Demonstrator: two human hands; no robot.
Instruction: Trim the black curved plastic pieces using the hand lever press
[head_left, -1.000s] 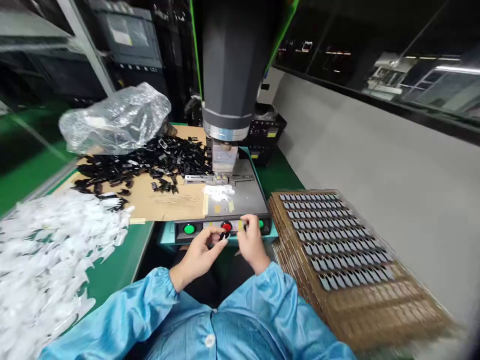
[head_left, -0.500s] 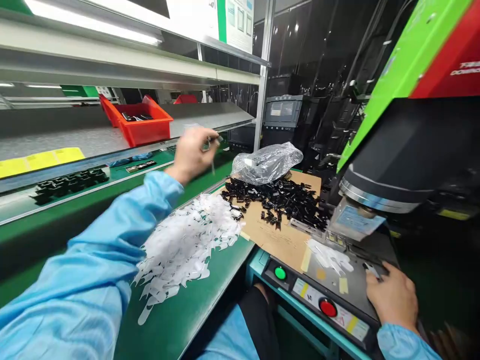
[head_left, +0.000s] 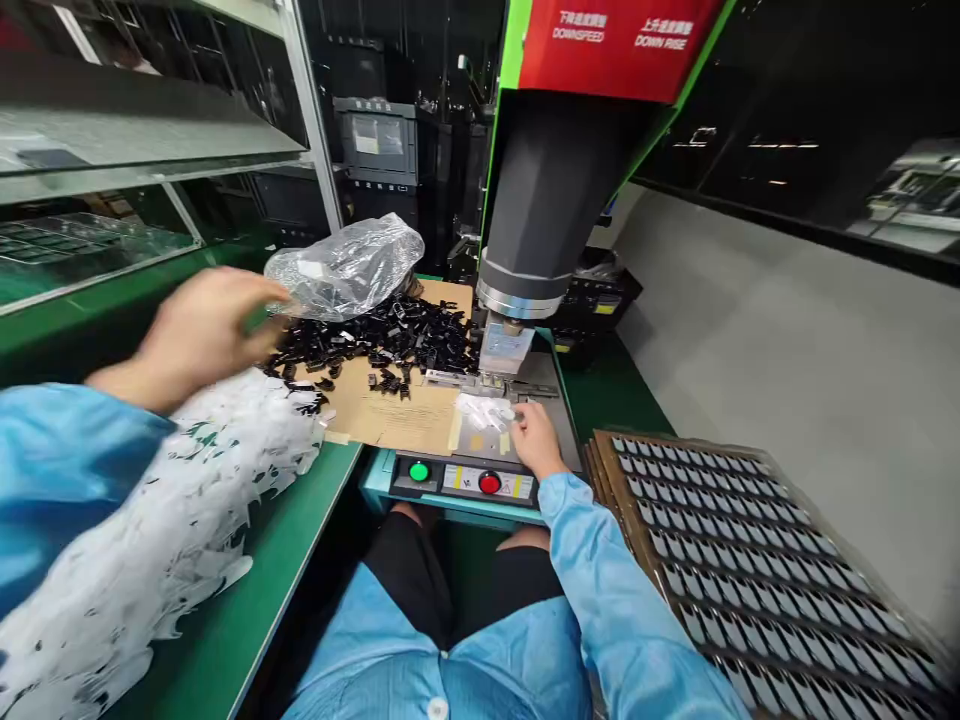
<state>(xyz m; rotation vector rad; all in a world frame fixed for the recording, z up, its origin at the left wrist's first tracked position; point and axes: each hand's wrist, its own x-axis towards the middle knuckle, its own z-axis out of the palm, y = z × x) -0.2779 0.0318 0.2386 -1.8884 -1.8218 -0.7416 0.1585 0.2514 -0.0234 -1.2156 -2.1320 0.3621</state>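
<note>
Thin white strips (head_left: 484, 411) lie overlapping on the gray plate (head_left: 544, 370), glossy black parts (head_left: 424, 335) heaped on cardboard (head_left: 397, 420).

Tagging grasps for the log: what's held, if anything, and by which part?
Can't tell for either. The right hand is beside the small white pieces, its grip too small to read; the left hand is blurred.

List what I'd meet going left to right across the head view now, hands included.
Left hand → clear plastic bag → green button → red button → right hand → brown tray.
</note>
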